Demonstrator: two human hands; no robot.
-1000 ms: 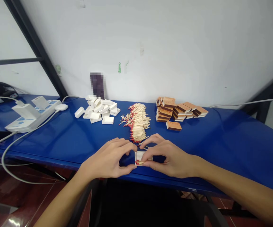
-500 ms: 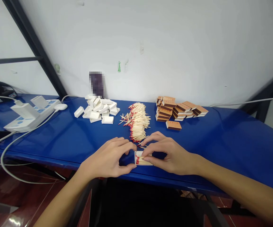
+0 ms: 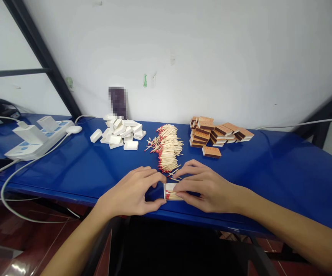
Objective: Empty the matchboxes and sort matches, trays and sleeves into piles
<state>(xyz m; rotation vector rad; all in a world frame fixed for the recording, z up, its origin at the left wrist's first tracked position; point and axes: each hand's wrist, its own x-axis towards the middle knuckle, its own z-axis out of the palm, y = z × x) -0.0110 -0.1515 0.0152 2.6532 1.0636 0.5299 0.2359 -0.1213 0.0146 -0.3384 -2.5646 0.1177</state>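
A small white matchbox tray (image 3: 170, 185) lies near the front edge of the blue table, with several red-tipped matches (image 3: 171, 194) in it. Thumb and index finger of my left hand (image 3: 134, 190) grip the tray's left end at its two corners. My right hand (image 3: 204, 186) reaches over the tray's right part, thumb and index finger pinched on matches inside. Its fingers hide the tray's right end. Just beyond my hands spreads a long heap of loose matches (image 3: 170, 147), with a few strays near my right fingertips.
White empty trays (image 3: 114, 140) are piled at the back left. Orange-brown matchbox sleeves (image 3: 202, 136) are stacked at the back right, one lying apart in front. A power strip (image 3: 39, 143) with cables occupies the left side. A pixelated dark object (image 3: 118, 101) leans on the wall.
My right thumb and index finger have shifted slightly right over the tray, and the matches under them lie flatter inside. My left hand has stayed in place.
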